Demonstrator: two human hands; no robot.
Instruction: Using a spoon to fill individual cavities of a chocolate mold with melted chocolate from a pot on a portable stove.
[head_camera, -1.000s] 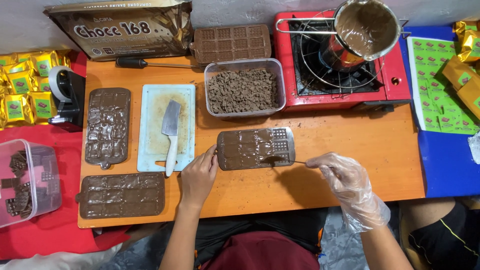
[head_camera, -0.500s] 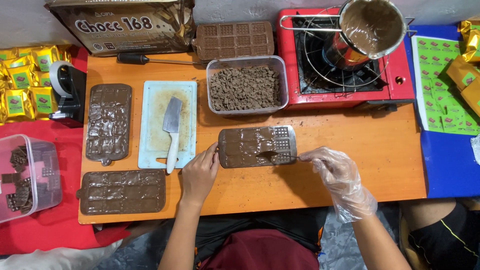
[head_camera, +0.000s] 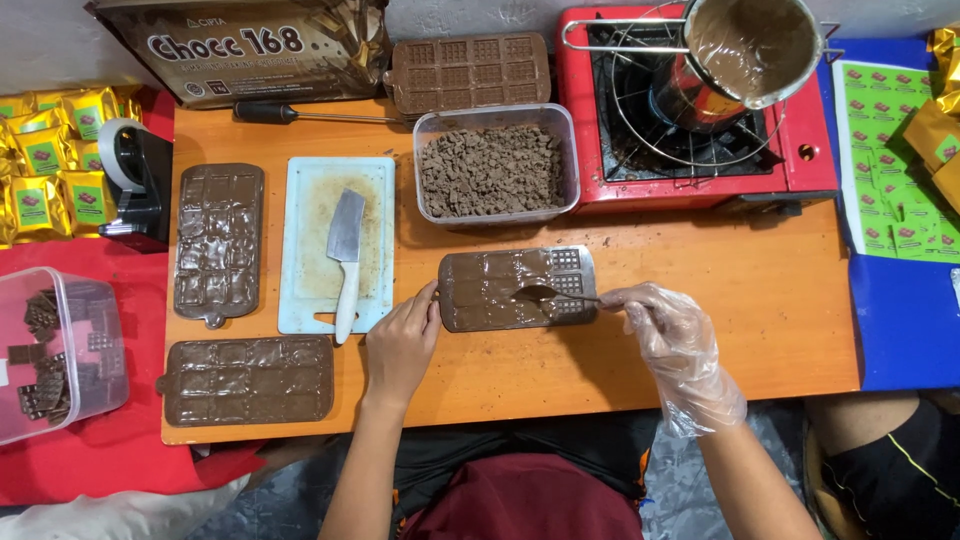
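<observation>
A chocolate bar mould (head_camera: 490, 290) lies on the orange table (head_camera: 700, 260), mostly filled with melted chocolate; its right end shows bare cells. My left hand (head_camera: 400, 345), bare, holds the mould's left edge. My right hand (head_camera: 670, 340), in a clear plastic glove, grips a spoon (head_camera: 545, 295) whose bowl rests over the mould's right half.
Two filled moulds (head_camera: 218, 245) (head_camera: 248, 380) lie at the left beside a white cutting board (head_camera: 335, 245) with a cleaver (head_camera: 345, 250). A tub of chopped chocolate (head_camera: 495, 165), an empty mould (head_camera: 468, 72), and a red stove (head_camera: 700, 130) holding a pot of melted chocolate (head_camera: 755, 45) stand behind.
The spoon has shifted slightly over the mould's right half as my right hand spreads chocolate. My left hand stays on the mould's left edge.
</observation>
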